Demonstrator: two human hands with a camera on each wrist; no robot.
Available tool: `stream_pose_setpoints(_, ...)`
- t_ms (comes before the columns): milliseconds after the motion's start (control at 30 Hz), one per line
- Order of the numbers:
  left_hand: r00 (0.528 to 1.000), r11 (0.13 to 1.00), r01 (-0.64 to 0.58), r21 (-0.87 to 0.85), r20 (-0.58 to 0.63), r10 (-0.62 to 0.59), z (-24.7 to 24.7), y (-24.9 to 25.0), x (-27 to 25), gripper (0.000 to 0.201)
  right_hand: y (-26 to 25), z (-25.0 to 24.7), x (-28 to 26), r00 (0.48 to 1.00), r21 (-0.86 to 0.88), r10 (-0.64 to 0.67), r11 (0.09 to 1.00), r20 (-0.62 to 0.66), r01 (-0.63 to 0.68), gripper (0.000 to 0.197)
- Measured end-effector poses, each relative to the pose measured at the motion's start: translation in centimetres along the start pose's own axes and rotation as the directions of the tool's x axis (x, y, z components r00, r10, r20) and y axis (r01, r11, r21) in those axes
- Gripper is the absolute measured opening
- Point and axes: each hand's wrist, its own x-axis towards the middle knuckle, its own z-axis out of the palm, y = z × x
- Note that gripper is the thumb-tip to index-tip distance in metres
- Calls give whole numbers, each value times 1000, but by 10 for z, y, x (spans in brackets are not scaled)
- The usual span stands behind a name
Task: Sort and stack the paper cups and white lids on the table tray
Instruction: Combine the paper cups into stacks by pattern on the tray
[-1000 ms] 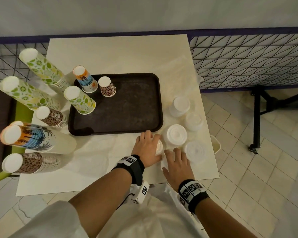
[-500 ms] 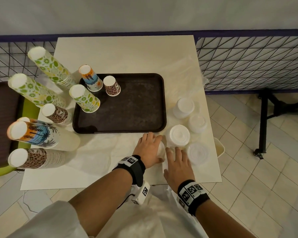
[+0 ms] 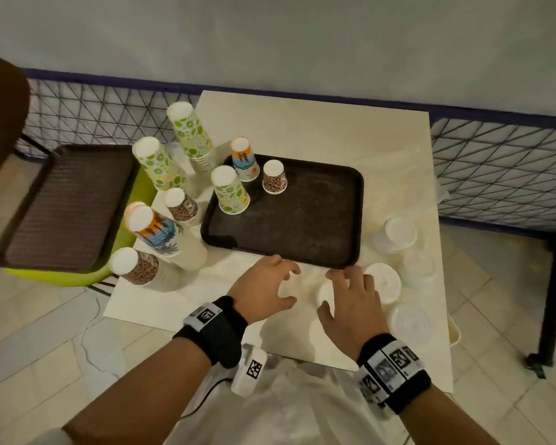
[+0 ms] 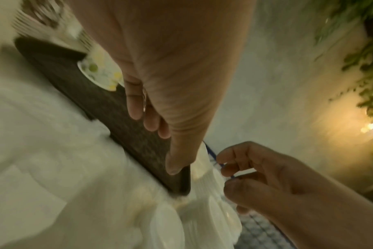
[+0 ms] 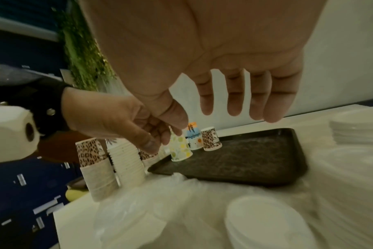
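Observation:
A dark brown tray (image 3: 302,226) lies mid-table. On its left end stand three upturned cups: green floral (image 3: 230,191), palm print (image 3: 244,160), leopard (image 3: 274,177). My left hand (image 3: 292,285) hovers just in front of the tray with loosely curled fingers over a white lid stack (image 3: 284,292) in plastic wrap and grips nothing I can see. Beside it, my right hand (image 3: 328,290) hangs above another white lid stack (image 5: 266,224) with straight, spread fingers (image 5: 234,101), holding nothing.
Several tall stacks of upturned cups (image 3: 156,162) crowd the table left of the tray. More white lid stacks (image 3: 395,234) line the right edge. A second tray (image 3: 65,203) rests on a green chair at left. A wire fence (image 3: 495,162) runs behind.
Both hands have lifted off the lids and moved apart, the left hand toward the left. The head view has swung left, and the chair with the second tray now shows.

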Motion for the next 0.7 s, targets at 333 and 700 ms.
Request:
stream_pose_setpoints(333,924,976,109,-187,-343,-169,-80,-34,-101,32,-81,-14,64,965,329,-258,917,55,226,52)
stream_pose_setpoints(700,580,888,298,-349,-673,-459,-114,-130,-167,67,-213,23,116,907,511,-414,796,71,323,85)
